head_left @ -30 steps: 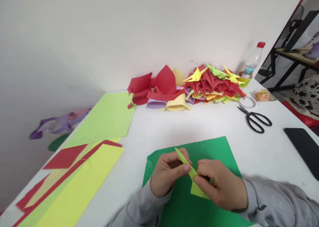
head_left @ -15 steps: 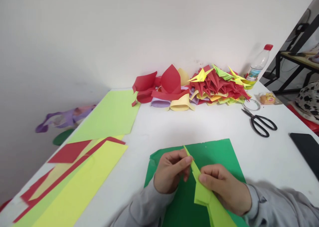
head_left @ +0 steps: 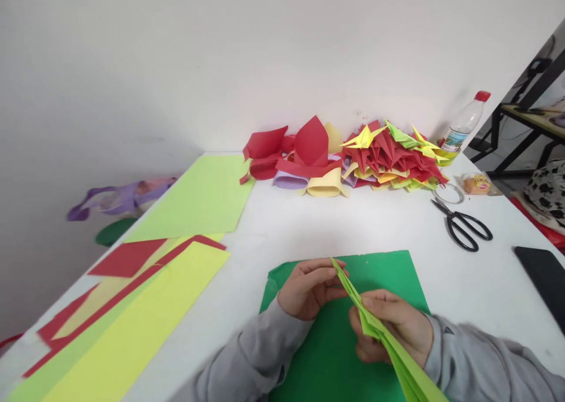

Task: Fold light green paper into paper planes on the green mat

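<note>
A long folded piece of light green paper (head_left: 375, 326) runs slantwise over a dark green sheet (head_left: 318, 349), its layered edges turned up and its lower end running out of view. My right hand (head_left: 397, 325) pinches it around the middle, thumb on top and fingers beneath. At the narrow pointed tip, my left hand (head_left: 311, 287) holds the paper between thumb and fingers. Part of the left fingertips is hidden behind the tip.
Black-handled scissors (head_left: 463, 225), a tape roll (head_left: 450, 193), a wrapped snack (head_left: 477, 183) and a black phone-like slab (head_left: 541, 278) lie right. Behind are folded paper stars (head_left: 388, 155), curled paper pieces (head_left: 311, 146) and a bottle (head_left: 463, 122). Yellow paper strips (head_left: 145, 314) lie left.
The folded paper has turned in my hands, so its layered edge now shows instead of its broad face. My right-hand fingers have come out beneath it. The view has shifted slightly.
</note>
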Tool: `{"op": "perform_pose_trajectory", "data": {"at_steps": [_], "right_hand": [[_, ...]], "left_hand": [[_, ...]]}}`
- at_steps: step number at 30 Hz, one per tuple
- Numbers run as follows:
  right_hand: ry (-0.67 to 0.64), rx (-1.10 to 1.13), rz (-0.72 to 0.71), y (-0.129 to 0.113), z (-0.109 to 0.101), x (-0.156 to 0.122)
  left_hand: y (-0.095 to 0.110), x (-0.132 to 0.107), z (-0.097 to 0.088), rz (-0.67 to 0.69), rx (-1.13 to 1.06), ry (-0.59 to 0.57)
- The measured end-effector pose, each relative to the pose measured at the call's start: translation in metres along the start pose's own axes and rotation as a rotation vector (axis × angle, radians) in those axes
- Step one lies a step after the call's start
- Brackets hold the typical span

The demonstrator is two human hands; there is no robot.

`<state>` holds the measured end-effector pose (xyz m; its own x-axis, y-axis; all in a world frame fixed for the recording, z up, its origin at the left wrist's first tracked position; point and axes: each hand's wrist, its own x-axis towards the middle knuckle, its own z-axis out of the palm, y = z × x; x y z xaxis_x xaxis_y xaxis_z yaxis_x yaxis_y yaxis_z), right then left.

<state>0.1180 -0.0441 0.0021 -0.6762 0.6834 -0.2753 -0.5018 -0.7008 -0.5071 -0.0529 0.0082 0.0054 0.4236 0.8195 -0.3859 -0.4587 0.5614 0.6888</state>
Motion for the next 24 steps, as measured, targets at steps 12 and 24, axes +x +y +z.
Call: {"op": "perform_pose_trajectory", "data": {"at_steps": [12,24], "right_hand": [[0.013,-0.009,0.003,-0.002,-0.001,0.004],[-0.058,0.015,-0.033,-0.009,-0.004,0.002]], "left_hand": [[-0.003,0.004,-0.005,-0.052,-0.023,0.071],[0.000,0.004,-0.002,-0.043,-0.067,0.044]]}}
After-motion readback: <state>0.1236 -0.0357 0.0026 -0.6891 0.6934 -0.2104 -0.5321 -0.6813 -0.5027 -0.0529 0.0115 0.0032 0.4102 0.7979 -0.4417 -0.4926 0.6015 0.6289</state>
